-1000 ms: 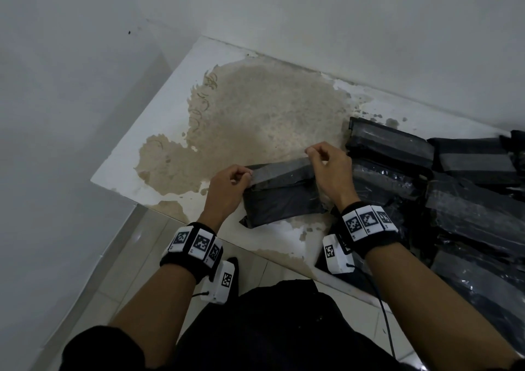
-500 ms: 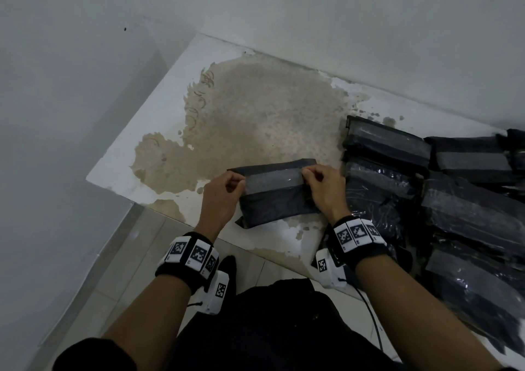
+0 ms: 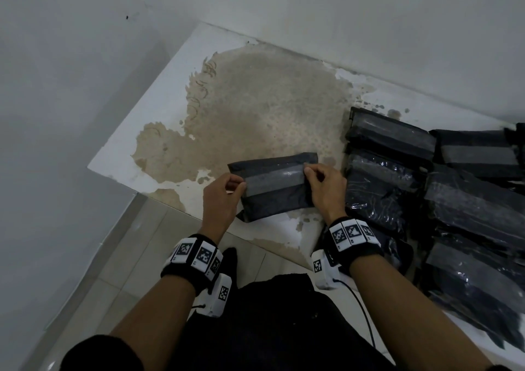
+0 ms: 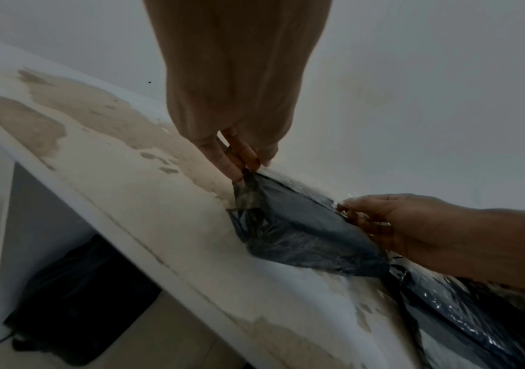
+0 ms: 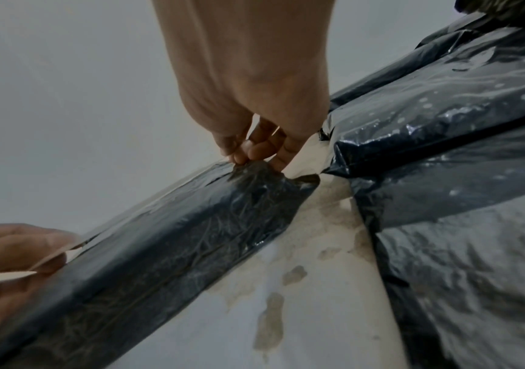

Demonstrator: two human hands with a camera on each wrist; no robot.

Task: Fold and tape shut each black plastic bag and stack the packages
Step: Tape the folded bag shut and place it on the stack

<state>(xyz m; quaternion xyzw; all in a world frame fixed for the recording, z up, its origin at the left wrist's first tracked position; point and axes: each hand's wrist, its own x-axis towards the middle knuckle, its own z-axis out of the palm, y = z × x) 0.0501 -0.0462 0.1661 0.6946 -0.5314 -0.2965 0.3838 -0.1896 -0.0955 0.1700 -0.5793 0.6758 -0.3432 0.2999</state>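
A folded black plastic package (image 3: 277, 200) lies near the table's front edge. A strip of clear tape (image 3: 274, 179) runs across its top. My left hand (image 3: 241, 185) pinches the tape's left end at the package's edge, and the left wrist view shows its fingertips (image 4: 239, 167) bunched on that corner of the package (image 4: 302, 237). My right hand (image 3: 307, 172) pinches the tape's right end. In the right wrist view its fingertips (image 5: 251, 156) grip the tape where it meets the package (image 5: 176, 249).
Several taped black packages (image 3: 454, 200) are piled along the right side of the white table (image 3: 170, 101), which has a large worn brown patch. Walls stand behind and to the left. A dark bag (image 4: 81, 299) sits on the floor under the table.
The tape strip, earlier held stretched just above the package, now lies flat across it. Both hands have come down and nearer me, still at the tape's ends.
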